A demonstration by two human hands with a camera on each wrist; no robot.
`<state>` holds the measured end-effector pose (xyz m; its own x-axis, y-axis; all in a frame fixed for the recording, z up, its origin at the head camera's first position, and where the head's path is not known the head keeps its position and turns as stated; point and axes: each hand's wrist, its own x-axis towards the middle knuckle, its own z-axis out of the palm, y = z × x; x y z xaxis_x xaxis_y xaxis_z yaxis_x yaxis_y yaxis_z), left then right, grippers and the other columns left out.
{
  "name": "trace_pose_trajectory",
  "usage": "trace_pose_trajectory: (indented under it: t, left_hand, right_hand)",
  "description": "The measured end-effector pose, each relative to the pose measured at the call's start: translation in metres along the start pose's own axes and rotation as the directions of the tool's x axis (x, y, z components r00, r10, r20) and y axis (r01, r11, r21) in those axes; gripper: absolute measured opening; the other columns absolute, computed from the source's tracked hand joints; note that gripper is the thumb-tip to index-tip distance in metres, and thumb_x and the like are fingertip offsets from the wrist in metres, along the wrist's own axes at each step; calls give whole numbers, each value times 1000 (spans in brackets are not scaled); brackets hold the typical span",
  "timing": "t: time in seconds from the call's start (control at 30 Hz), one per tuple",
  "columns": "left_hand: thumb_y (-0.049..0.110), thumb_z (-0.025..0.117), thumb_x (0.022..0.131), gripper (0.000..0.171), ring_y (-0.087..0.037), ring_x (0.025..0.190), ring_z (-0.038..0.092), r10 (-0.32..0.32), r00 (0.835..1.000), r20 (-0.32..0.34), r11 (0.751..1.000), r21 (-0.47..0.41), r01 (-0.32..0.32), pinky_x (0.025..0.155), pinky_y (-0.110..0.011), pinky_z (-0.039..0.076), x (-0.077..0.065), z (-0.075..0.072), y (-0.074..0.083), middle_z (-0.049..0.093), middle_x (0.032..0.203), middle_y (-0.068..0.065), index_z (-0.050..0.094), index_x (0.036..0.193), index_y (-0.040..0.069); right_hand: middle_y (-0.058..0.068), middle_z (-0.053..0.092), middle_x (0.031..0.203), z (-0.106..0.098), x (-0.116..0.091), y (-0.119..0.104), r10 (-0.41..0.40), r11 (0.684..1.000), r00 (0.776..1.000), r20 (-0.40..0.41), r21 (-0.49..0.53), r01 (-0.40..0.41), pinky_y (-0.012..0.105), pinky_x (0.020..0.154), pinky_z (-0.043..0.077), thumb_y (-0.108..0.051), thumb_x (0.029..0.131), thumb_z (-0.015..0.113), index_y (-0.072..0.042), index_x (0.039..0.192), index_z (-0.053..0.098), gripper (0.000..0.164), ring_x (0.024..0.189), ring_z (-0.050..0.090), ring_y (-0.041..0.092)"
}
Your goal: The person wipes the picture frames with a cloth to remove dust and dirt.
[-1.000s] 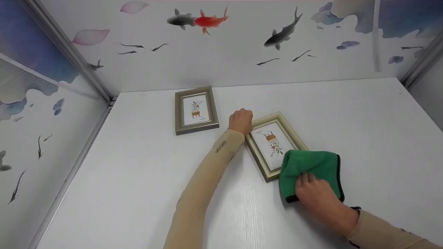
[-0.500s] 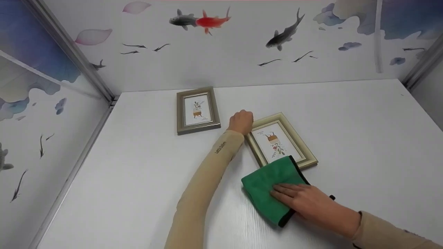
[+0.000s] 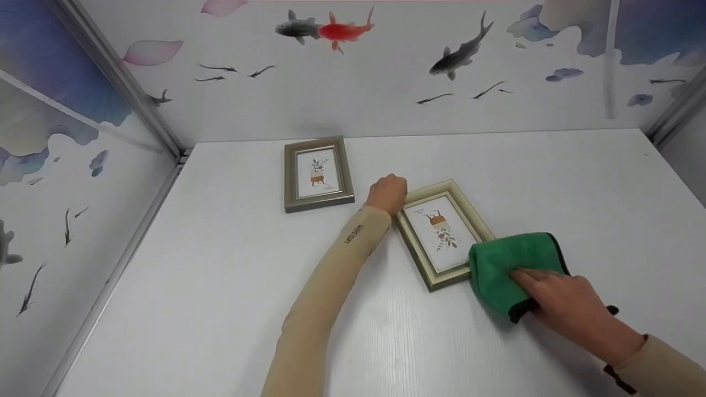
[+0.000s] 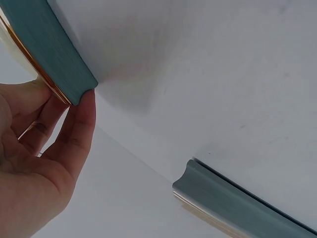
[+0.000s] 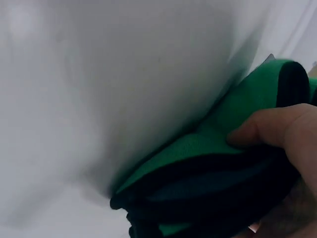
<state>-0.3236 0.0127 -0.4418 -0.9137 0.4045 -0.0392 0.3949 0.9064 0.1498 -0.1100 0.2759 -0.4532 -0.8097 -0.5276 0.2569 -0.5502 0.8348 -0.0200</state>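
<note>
A gold picture frame (image 3: 447, 231) lies slanted on the white table, its plant picture upside down in the head view. At its upper left corner my left hand (image 3: 388, 194) pinches the frame. The left wrist view has the thumb and fingers of this left hand (image 4: 54, 139) around the corner of the frame's bluish edge (image 4: 49, 47). My right hand (image 3: 573, 309) grips a folded green cloth (image 3: 507, 264) with black trim over the frame's lower right corner, which is hidden. In the right wrist view the thumb presses on the cloth (image 5: 198, 144).
A second, darker picture frame (image 3: 319, 173) lies near the back wall, left of the left hand; its edge (image 4: 247, 198) shows in the left wrist view. Painted walls with fish close off the back and left of the white table (image 3: 220, 275).
The right hand has swept the green cloth left along the frame's lower edge, then back right to the lower right corner. The left hand has stayed at its corner.
</note>
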Motion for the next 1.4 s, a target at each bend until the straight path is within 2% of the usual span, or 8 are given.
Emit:
trace_pose_trajectory:
  t: [0.13, 0.23, 0.43, 0.73, 0.93, 1.1, 1.27, 1.4]
  left_hand:
    - [9, 55, 98, 20, -19, 89, 61, 1, 1000, 12, 1000, -1, -1, 80, -31, 51, 1, -1, 0, 66, 100, -8, 71, 107, 5]
    - [10, 55, 98, 19, -18, 89, 60, 6, 1000, 4, 1000, 13, -6, 80, -31, 51, 1, -2, 0, 66, 100, -8, 71, 108, 6]
    - [9, 59, 96, 16, -19, 88, 62, -1, 999, -37, 999, 32, 2, 77, -32, 52, 2, -3, 2, 67, 97, -7, 73, 102, 7]
    - [9, 66, 90, 15, -20, 95, 59, -20, 998, 56, 993, -116, 26, 83, -31, 49, 5, -15, -4, 65, 102, -8, 72, 104, 5]
    - [5, 66, 90, 16, -19, 94, 57, -47, 988, 148, 967, -239, 82, 83, -30, 49, 8, -20, -9, 63, 103, -8, 71, 105, 4]
    - [3, 65, 91, 16, -18, 88, 62, -32, 984, 175, 961, -265, 78, 77, -27, 52, 10, -19, -9, 67, 100, -8, 72, 104, 4]
    - [2, 63, 92, 16, -17, 84, 64, -25, 984, 175, 969, -237, 67, 73, -26, 53, 13, -20, -10, 70, 99, -8, 73, 104, 5]
    - [3, 64, 91, 16, -18, 87, 65, -20, 988, 154, 977, -207, 52, 74, -26, 53, 11, -23, -10, 70, 100, -8, 74, 104, 5]
  right_hand:
    - [16, 65, 103, -1, 7, -8, -25, 999, 1000, -15, 28, 25, 40, 53, 53, 4, 66, 83, 0, 112, 63, 50, 89, 65, 31]
    - [16, 61, 119, 0, 19, -21, -131, 987, 991, -13, 96, 132, 45, 72, 54, 5, 67, 83, -2, 123, 61, 60, 106, 59, 33]
    - [21, 48, 139, 1, 48, -44, -315, 928, 937, 149, 254, 272, 54, 95, 42, 4, 78, 75, 1, 139, 46, 68, 125, 46, 40]
    - [29, 43, 140, -4, 108, -46, -269, 908, 880, 392, 409, 96, 53, 102, 35, -4, 91, 64, 12, 139, 40, 56, 130, 40, 43]
    - [29, 35, 146, 5, 151, -37, -236, 909, 854, 463, 415, 27, 51, 107, 30, -1, 95, 54, 11, 143, 33, 54, 136, 32, 40]
    - [26, 32, 149, 16, 181, -28, -205, 915, 850, 486, 404, -10, 50, 109, 27, 2, 97, 48, 8, 146, 30, 53, 138, 29, 37]
    - [23, 29, 152, 19, 183, -26, -200, 928, 848, 491, 372, 3, 49, 110, 25, -3, 98, 50, 2, 148, 29, 55, 140, 26, 36]
    - [21, 35, 150, 16, 167, -23, -260, 925, 865, 430, 369, 95, 49, 107, 31, -3, 93, 60, 0, 146, 37, 58, 137, 33, 35]
